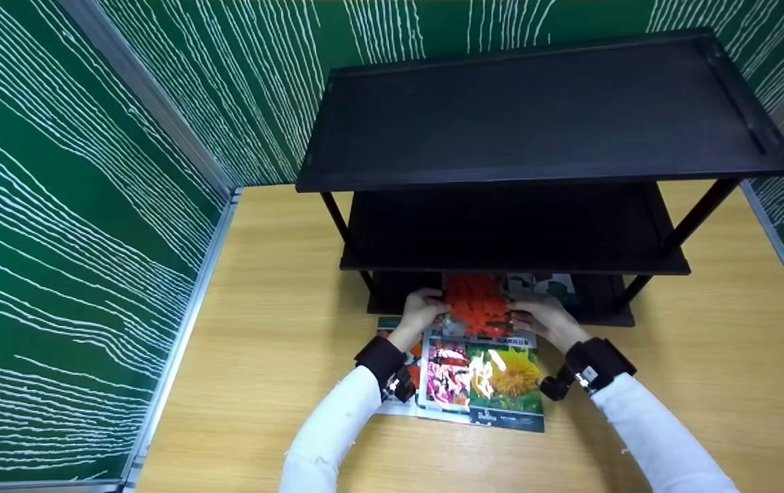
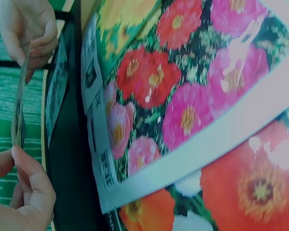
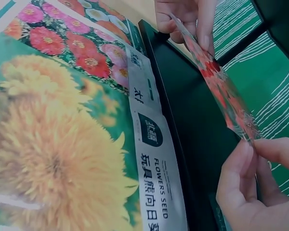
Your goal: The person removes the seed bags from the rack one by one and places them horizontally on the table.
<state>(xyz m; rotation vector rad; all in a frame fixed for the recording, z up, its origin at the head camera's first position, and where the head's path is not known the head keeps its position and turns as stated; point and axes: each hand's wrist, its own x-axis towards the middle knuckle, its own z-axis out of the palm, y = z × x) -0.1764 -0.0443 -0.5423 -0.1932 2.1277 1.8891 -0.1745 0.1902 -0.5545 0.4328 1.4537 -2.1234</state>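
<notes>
Between both hands is a seed packet with red flowers [image 1: 477,301], its face toward me in the head view and nearly edge-on in the left wrist view. My left hand [image 1: 422,315] pinches its left edge between thumb and fingers. At the opposite edge my right hand [image 3: 255,192] pinches it the same way. The packet is held at the front of the bottom shelf of a black rack [image 1: 542,113]. Below the hands lie a yellow-flower seed packet [image 1: 511,380], a pink-and-red-flower packet [image 2: 188,115] and an orange-poppy packet [image 2: 260,190], overlapping on the table.
Another packet [image 1: 552,284] lies on the rack's bottom shelf, partly hidden under the middle shelf [image 1: 515,233]. Black posts [image 1: 700,212] hold the shelves up. Green walls with white lines [image 1: 77,226] bound the wooden table [image 1: 261,342] at the left, back and right.
</notes>
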